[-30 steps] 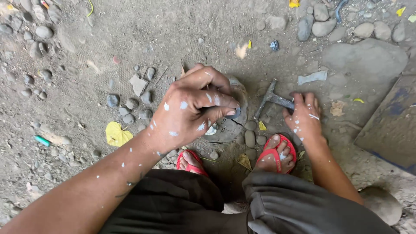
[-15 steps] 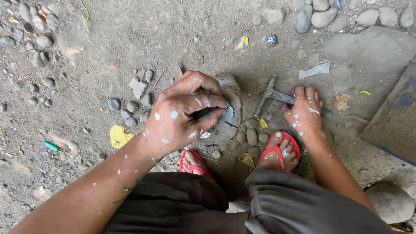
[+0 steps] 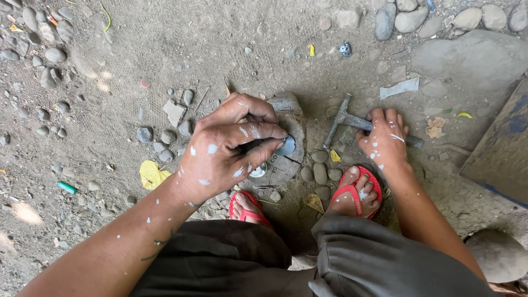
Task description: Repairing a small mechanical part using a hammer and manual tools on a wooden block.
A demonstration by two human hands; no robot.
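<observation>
Crouching over bare dirt, you have a flat grey stone (image 3: pixel 286 159) lying just ahead of your feet, and on its top sits a small flattened disc of bluish-grey metal (image 3: pixel 287 146), thin and dull, half covered by your fingertips. A second small round metal piece (image 3: pixel 257 171) lies on the same stone just below your palm. Around the stone the ground is strewn with rounded pebbles (image 3: pixel 320 171), a pale flat shard (image 3: pixel 174 113), a yellow leaf (image 3: pixel 151 174) and a small green stub (image 3: pixel 67 187) off to the left; a large grey slab (image 3: pixel 473 58) and a blue-edged board (image 3: pixel 500 148) lie to the right. Your red sandals (image 3: pixel 357 190) press close against the stone, and your dark-trousered knees (image 3: pixel 352 258) block the near edge of the scene. Your left hand (image 3: pixel 225 148), flecked with white paint, curls over the stone with its fingers (image 3: pixel 258 132) bent and drawn together, pinching the disc at its edge. Your right hand (image 3: pixel 385 140) rests on the ground, its fingers closed over the handle of a small metal hammer (image 3: pixel 344 118) whose head points away toward the stone.
</observation>
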